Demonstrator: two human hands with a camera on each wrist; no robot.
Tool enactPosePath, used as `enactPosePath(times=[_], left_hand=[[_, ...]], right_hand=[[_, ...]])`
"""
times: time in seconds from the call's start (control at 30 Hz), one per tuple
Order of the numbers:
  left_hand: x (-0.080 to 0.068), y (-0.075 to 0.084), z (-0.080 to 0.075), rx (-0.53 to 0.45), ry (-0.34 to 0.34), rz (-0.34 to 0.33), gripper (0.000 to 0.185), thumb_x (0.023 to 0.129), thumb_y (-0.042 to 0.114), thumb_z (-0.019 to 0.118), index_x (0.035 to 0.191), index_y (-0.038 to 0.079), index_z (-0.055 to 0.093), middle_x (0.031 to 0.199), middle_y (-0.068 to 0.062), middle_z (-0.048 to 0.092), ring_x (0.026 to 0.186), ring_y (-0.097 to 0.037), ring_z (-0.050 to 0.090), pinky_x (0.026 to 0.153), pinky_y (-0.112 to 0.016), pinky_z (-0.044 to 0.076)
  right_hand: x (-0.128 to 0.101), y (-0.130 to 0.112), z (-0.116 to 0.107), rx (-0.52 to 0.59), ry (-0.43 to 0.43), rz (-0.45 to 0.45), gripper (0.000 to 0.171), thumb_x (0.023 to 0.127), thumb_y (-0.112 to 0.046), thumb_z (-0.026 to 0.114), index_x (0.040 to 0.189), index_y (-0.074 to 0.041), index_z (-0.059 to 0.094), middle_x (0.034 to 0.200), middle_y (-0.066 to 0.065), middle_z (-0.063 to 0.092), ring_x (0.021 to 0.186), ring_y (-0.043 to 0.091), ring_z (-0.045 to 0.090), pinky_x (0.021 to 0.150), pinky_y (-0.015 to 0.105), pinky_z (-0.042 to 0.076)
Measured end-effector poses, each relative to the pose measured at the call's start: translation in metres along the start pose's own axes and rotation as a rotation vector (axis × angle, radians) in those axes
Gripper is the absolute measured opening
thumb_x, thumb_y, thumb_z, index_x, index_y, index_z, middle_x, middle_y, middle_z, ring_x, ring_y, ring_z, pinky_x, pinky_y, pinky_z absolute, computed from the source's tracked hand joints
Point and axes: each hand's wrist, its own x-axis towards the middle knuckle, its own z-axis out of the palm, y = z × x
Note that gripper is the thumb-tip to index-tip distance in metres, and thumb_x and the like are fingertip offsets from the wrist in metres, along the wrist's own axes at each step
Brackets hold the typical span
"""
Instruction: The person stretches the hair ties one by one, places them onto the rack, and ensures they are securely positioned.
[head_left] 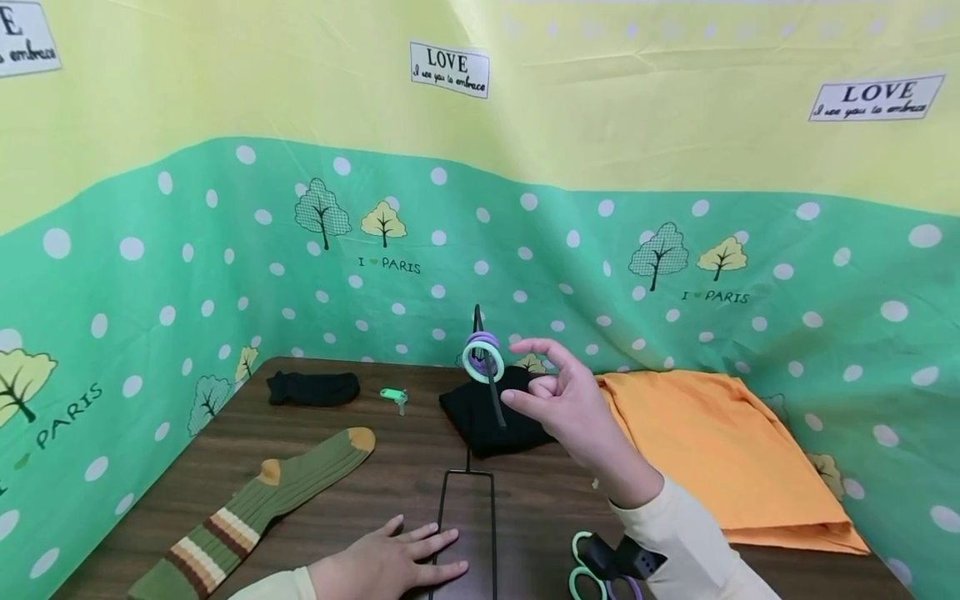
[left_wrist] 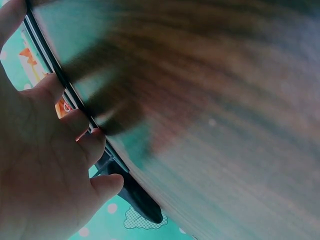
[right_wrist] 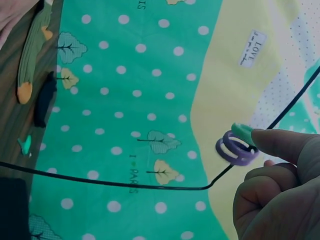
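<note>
A black wire stand rises from the tabletop, and its upper arm (head_left: 495, 404) carries purple rings (head_left: 482, 337) with a mint-green ring (head_left: 467, 360) in front of them. Beside these rings is my right hand (head_left: 581, 412), index finger and thumb spread apart, the other fingers curled in. In the right wrist view its index fingertip appears at the green ring (right_wrist: 243, 132); whether it touches cannot be told. My left hand (head_left: 393, 562) lies with straight, spread fingers across the stand's rectangular wire base (head_left: 493, 525).
Green and purple loose rings (head_left: 587, 583) lie by my right forearm, partly covered. A striped green sock (head_left: 247, 521), black sock (head_left: 313, 389), green-tagged key (head_left: 393, 395), folded black cloth (head_left: 468, 417) and folded orange cloth (head_left: 720, 458) lie on the brown table. A patterned curtain (head_left: 555, 250) surrounds it.
</note>
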Motion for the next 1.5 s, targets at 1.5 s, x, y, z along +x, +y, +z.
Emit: enactPosePath(times=[1.5], left_hand=[[-0.006, 0.001, -0.005, -0.038, 0.051, -0.004, 0.077, 0.082, 0.068, 0.046, 0.146, 0.042, 0.013, 0.155, 0.003, 0.018, 0.139, -0.021, 0.029, 0.096, -0.054, 0.038]], right_hand=[[-0.055, 0.104, -0.048, 0.053, -0.127, 0.462, 0.040, 0.082, -0.011, 0.068, 0.116, -0.008, 0.047, 0.050, -0.009, 0.028, 0.036, 0.004, 0.022, 0.038, 0.018, 0.021]])
